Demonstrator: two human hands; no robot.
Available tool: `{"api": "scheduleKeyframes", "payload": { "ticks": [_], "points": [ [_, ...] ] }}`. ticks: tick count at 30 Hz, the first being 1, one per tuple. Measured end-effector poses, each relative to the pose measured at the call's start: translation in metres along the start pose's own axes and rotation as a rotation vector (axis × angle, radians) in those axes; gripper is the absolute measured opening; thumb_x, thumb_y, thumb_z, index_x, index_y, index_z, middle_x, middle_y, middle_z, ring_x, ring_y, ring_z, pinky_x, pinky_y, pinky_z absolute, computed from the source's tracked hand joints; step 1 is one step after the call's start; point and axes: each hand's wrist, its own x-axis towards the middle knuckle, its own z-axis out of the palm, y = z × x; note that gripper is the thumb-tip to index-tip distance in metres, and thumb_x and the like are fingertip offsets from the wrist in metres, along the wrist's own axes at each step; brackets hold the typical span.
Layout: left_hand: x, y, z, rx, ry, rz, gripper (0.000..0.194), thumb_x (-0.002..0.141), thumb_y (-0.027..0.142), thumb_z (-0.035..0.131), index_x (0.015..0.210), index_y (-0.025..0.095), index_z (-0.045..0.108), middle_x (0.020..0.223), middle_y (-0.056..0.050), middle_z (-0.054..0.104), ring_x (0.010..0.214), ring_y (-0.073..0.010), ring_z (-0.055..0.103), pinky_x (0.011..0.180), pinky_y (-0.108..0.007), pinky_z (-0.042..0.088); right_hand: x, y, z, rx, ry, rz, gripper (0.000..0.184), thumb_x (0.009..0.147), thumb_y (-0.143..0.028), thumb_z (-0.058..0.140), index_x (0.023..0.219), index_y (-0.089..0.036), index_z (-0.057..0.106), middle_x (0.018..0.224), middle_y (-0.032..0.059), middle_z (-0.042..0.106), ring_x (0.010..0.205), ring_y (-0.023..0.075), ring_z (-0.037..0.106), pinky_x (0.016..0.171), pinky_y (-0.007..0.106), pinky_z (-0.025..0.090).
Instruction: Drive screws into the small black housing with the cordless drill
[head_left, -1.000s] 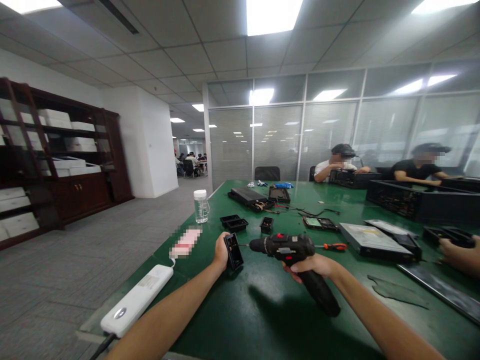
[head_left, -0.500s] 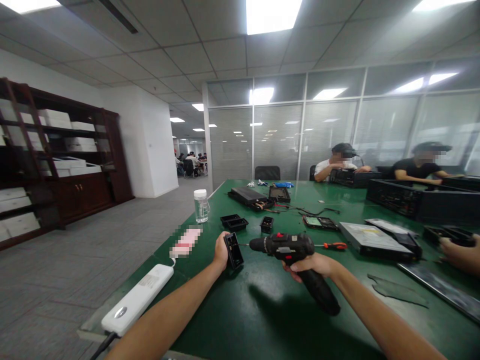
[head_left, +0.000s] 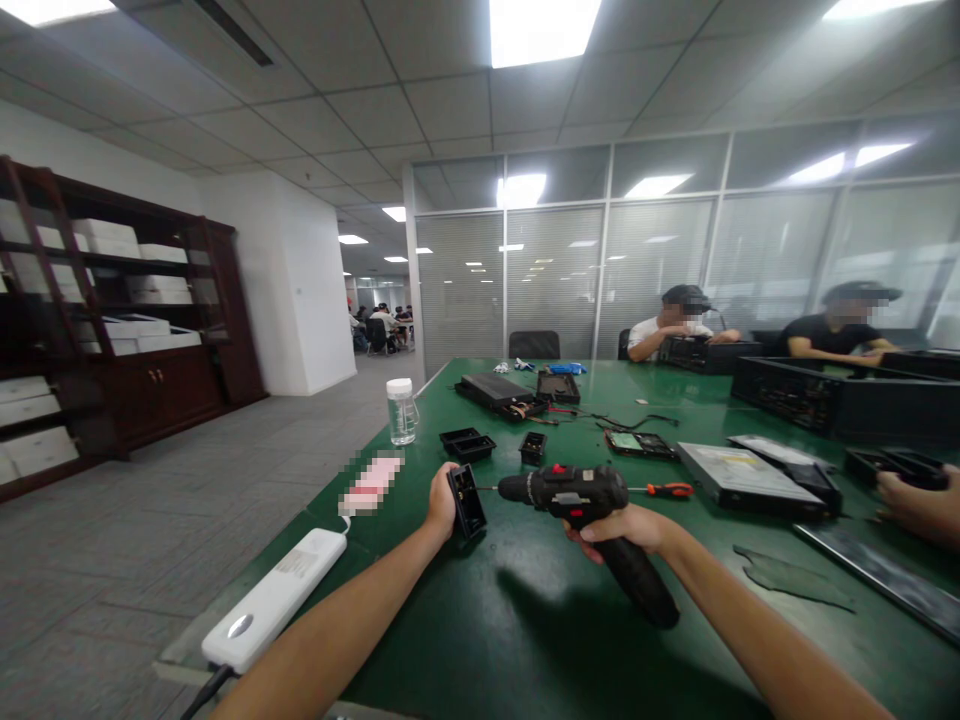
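Your two hands are both busy above one green table (head_left: 570, 640), and the clock I use here has the drill in its centre. Your right hand (head_left: 628, 530) is closed around the grip of one drill (head_left: 570, 492), which is pointing to 9 o'clock. Your left hand (head_left: 444, 500), its fingers bent and not far open, has hold of one black box (head_left: 469, 505) by its left side; this box is at 9 o'clock, tilted, with its hollow side toward the drill. One thin bit (head_left: 489, 489) reaches up to the box, but I cannot tell if it is touching inside. At 3 o'clock, just beside the drill, lies one screwdriver (head_left: 670, 491) with an orange handle. One small tray (head_left: 533, 450) is at 11 o'clock, near. At 10 o'clock there is one bottle (head_left: 402, 415) with a white lid, and at about 8 o'clock one white power strip (head_left: 281, 598). Well apart, toward 2 o'clock, two co-workers sit behind the table, and at 3 o'clock one other person's hand (head_left: 919, 500) comes in from the edge
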Motion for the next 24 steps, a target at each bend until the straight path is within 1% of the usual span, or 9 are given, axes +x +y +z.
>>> {"api": "scheduleKeyframes", "payload": {
  "ticks": [3, 7, 11, 18, 24],
  "points": [
    [0.0004, -0.0009, -0.0007, -0.04, -0.056, -0.007, 0.024, 0.069, 0.044, 0.048, 0.067, 0.02, 0.053, 0.055, 0.004, 0.049, 0.049, -0.0123, 0.046, 0.053, -0.025, 0.041, 0.0005, -0.0004, 0.0006, 0.001, -0.003, -0.006, 0.025, 0.064, -0.038, 0.069, 0.083, -0.023, 0.065, 0.081, 0.0082, 0.063, 0.062, 0.0216, 0.063, 0.062, 0.036, 0.054],
    [0.0002, -0.0012, -0.0009, -0.04, -0.054, -0.004, 0.024, 0.069, 0.044, 0.048, 0.067, 0.02, 0.052, 0.055, 0.004, 0.048, 0.049, -0.0123, 0.046, 0.052, -0.025, 0.04, 0.0003, 0.0006, -0.0002, -0.018, 0.009, 0.019, 0.026, 0.065, -0.038, 0.068, 0.086, -0.023, 0.065, 0.085, 0.0087, 0.062, 0.065, 0.0208, 0.063, 0.066, 0.035, 0.053],
    [0.0001, -0.0012, -0.0012, -0.014, -0.048, 0.014, 0.025, 0.068, 0.045, 0.048, 0.066, 0.02, 0.053, 0.055, 0.004, 0.049, 0.049, -0.0121, 0.046, 0.053, -0.025, 0.04, 0.0004, 0.0022, -0.0015, -0.045, 0.032, 0.039, 0.028, 0.064, -0.039, 0.067, 0.087, -0.023, 0.065, 0.087, 0.0095, 0.063, 0.066, 0.0222, 0.063, 0.067, 0.037, 0.054],
    [0.0002, -0.0011, -0.0019, 0.004, -0.042, -0.003, 0.025, 0.07, 0.045, 0.046, 0.067, 0.021, 0.054, 0.056, 0.004, 0.05, 0.05, -0.0131, 0.047, 0.054, -0.026, 0.041, -0.0014, 0.0007, -0.0011, 0.005, -0.022, -0.014, 0.022, 0.067, -0.035, 0.067, 0.086, -0.024, 0.066, 0.086, 0.0085, 0.063, 0.066, 0.0204, 0.063, 0.067, 0.035, 0.054],
    [-0.0014, 0.0006, -0.0007, -0.032, -0.045, -0.003, 0.023, 0.07, 0.043, 0.048, 0.068, 0.02, 0.054, 0.055, 0.004, 0.05, 0.049, -0.0135, 0.048, 0.052, -0.026, 0.041, -0.0005, 0.0024, -0.0016, -0.047, 0.044, 0.035, 0.028, 0.065, -0.039, 0.068, 0.087, -0.022, 0.065, 0.087, 0.0103, 0.064, 0.067, 0.0237, 0.063, 0.069, 0.038, 0.054]
  ]
}}
